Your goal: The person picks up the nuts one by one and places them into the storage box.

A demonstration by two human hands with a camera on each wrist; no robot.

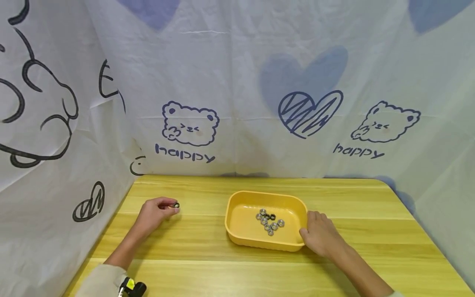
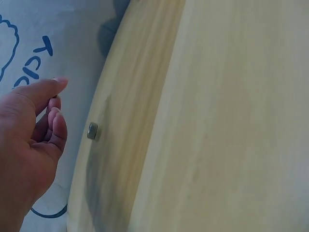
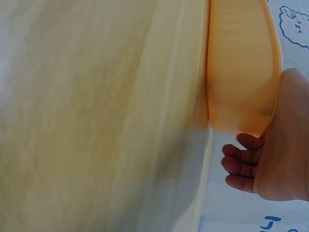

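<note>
A small dark hex nut (image 2: 92, 130) stands on the wooden table, apart from my left hand (image 2: 34, 130) in the left wrist view. In the head view, my left hand (image 1: 154, 214) has thumb and forefinger on either side of this nut (image 1: 176, 205). My right hand (image 1: 320, 233) grips the right end of a yellow plastic basin (image 1: 237, 240), thumb over the rim and fingers along the outside wall. In the right wrist view, the right hand (image 3: 280, 150) holds the end of the basin (image 3: 241, 72). Several silver and dark nuts (image 1: 264, 221) lie loose inside it.
The wood-grain table (image 1: 193, 264) reaches back to a pale hanging cloth (image 1: 237, 136) printed with bears and hearts. Another side of the cloth (image 1: 44, 198) rises along the table's left edge. A dark wrist device (image 1: 133, 287) sits at the left sleeve.
</note>
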